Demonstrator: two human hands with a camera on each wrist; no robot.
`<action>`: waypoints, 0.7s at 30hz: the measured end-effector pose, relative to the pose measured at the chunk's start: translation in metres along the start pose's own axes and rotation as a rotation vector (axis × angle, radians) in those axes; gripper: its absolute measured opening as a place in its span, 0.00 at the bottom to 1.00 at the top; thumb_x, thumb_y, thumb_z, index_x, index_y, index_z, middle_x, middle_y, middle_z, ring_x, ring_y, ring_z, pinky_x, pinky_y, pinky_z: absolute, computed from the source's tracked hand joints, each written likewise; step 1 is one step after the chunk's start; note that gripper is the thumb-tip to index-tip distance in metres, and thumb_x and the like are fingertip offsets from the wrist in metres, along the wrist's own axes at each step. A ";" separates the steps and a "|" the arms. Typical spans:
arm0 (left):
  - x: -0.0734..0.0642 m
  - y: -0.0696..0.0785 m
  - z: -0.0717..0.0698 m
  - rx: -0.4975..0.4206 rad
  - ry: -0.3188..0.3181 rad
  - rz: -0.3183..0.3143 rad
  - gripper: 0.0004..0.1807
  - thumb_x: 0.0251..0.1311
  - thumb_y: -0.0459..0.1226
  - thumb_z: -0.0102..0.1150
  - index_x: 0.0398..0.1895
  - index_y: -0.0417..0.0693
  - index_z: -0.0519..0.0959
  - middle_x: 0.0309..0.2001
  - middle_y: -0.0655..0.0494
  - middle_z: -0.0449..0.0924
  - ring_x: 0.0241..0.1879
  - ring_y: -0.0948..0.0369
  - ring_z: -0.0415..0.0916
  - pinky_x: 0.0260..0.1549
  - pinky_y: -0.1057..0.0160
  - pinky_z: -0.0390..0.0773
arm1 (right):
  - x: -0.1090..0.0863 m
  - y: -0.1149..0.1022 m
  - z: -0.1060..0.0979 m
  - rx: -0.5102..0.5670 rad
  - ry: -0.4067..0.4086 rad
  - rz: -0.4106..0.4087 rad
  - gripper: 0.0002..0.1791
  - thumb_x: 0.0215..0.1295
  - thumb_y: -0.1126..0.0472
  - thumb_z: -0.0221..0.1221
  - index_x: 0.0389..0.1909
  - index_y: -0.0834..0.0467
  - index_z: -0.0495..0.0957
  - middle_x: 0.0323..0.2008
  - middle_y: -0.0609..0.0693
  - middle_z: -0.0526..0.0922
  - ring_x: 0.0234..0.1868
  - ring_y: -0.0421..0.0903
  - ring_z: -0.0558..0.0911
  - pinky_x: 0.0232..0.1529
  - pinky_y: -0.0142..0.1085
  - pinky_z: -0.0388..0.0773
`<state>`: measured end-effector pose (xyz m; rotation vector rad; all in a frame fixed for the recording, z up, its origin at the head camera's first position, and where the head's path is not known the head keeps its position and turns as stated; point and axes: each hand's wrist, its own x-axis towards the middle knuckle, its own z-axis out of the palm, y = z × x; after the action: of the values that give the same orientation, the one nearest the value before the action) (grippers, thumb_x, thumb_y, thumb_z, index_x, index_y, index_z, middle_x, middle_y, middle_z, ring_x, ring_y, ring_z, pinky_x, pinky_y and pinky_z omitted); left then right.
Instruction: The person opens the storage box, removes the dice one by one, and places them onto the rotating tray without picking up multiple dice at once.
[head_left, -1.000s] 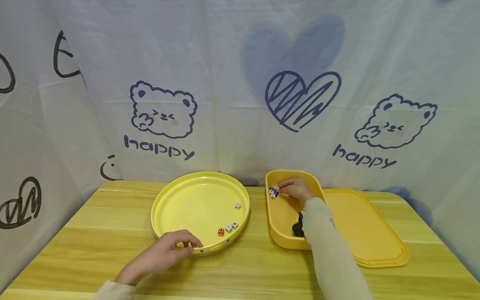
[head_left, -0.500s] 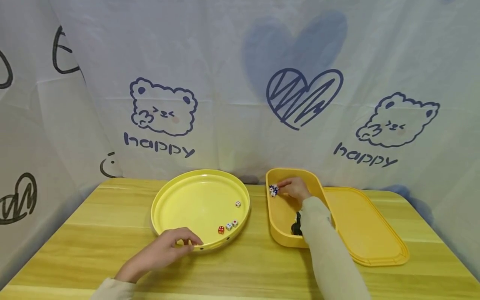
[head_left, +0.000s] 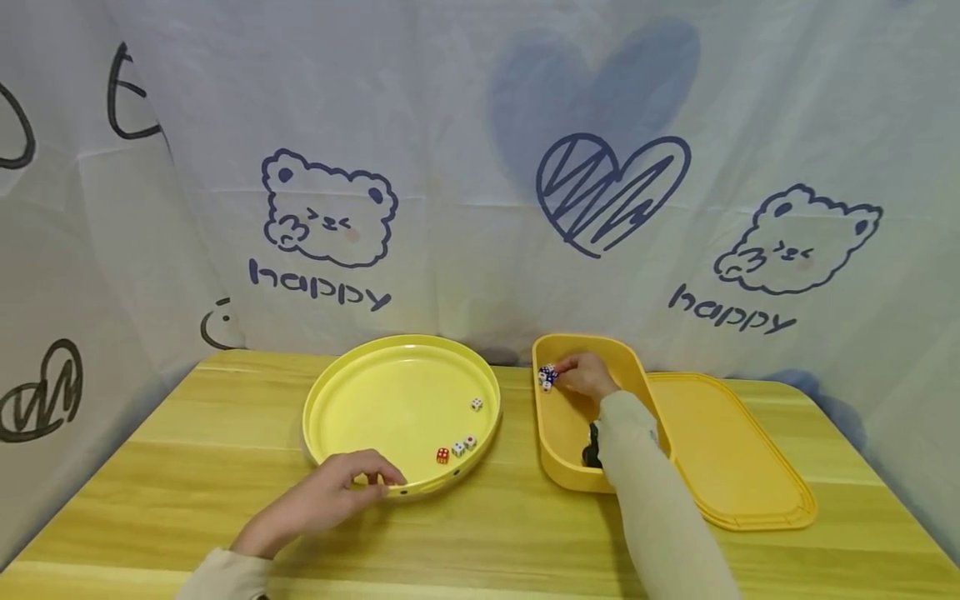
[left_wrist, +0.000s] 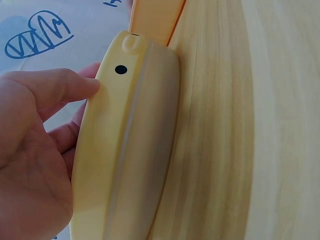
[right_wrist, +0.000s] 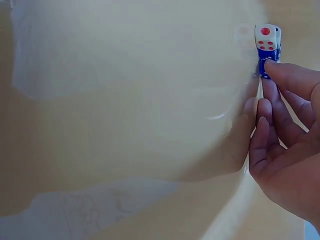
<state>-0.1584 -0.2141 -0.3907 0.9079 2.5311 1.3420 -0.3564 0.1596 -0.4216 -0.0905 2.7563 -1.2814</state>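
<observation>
My left hand (head_left: 337, 492) holds the near rim of a round yellow tray (head_left: 390, 408), thumb on the outer wall and fingers over the edge. Inside the tray lie a red die (head_left: 442, 456) and three white dice, one of them (head_left: 477, 404) apart from the rest. In a yellow-orange box (head_left: 573, 479) to the right, my right hand (head_left: 589, 377) reaches a small cluster of blue and white dice (head_left: 546, 380) at the far left corner. The right wrist view has its thumb and fingers pinching a blue die (right_wrist: 263, 70), right beneath a white die (right_wrist: 265, 36) with red pips.
A black object (head_left: 590, 452) lies near the front of the box, partly hidden by the right sleeve. The flat orange lid (head_left: 738, 458) rests on the wooden table (head_left: 480, 550) at the box's right. A printed white curtain (head_left: 465, 250) hangs behind.
The head view has tilted slightly, so the tabletop things sit a little higher in it. Both hands keep their places at the tray rim and the dice cluster.
</observation>
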 end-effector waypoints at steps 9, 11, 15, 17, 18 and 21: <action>0.000 0.000 -0.001 0.013 0.011 0.036 0.08 0.65 0.29 0.56 0.43 0.43 0.82 0.38 0.58 0.80 0.37 0.67 0.72 0.37 0.64 0.73 | -0.009 -0.012 -0.001 -0.065 -0.013 0.009 0.10 0.61 0.68 0.60 0.42 0.70 0.81 0.40 0.60 0.81 0.35 0.48 0.74 0.34 0.32 0.71; 0.000 0.000 0.000 0.012 0.010 0.043 0.08 0.65 0.29 0.56 0.43 0.43 0.82 0.38 0.58 0.80 0.37 0.67 0.72 0.37 0.64 0.73 | -0.010 -0.012 -0.002 -0.061 -0.009 0.017 0.10 0.62 0.68 0.61 0.41 0.69 0.81 0.40 0.59 0.81 0.36 0.48 0.74 0.34 0.32 0.71; 0.000 0.000 0.001 0.019 0.014 0.057 0.08 0.65 0.29 0.56 0.42 0.42 0.82 0.38 0.58 0.80 0.37 0.67 0.72 0.37 0.64 0.73 | -0.011 -0.012 -0.003 -0.039 -0.010 0.013 0.09 0.60 0.69 0.62 0.41 0.69 0.81 0.40 0.59 0.81 0.37 0.48 0.75 0.36 0.33 0.72; 0.000 0.000 0.001 0.022 0.018 0.059 0.08 0.64 0.29 0.56 0.42 0.43 0.82 0.38 0.59 0.80 0.37 0.67 0.72 0.37 0.64 0.73 | -0.010 -0.012 -0.004 -0.029 -0.014 0.012 0.09 0.59 0.69 0.63 0.40 0.68 0.81 0.40 0.58 0.81 0.37 0.48 0.75 0.37 0.33 0.71; 0.000 0.000 0.001 0.023 0.019 0.059 0.08 0.64 0.29 0.56 0.42 0.43 0.82 0.38 0.59 0.80 0.37 0.67 0.72 0.37 0.64 0.73 | -0.010 -0.012 -0.005 -0.030 -0.023 0.005 0.09 0.59 0.68 0.63 0.40 0.68 0.81 0.39 0.57 0.81 0.37 0.48 0.74 0.38 0.34 0.71; -0.002 0.000 0.001 0.024 0.022 0.060 0.08 0.64 0.29 0.56 0.42 0.43 0.82 0.38 0.59 0.80 0.37 0.67 0.71 0.37 0.64 0.73 | -0.011 -0.017 -0.010 -0.036 -0.052 -0.033 0.08 0.58 0.68 0.63 0.39 0.68 0.81 0.38 0.56 0.81 0.38 0.48 0.74 0.40 0.35 0.71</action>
<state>-0.1565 -0.2142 -0.3917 0.9864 2.5608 1.3486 -0.3464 0.1573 -0.4019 -0.1703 2.7455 -1.2201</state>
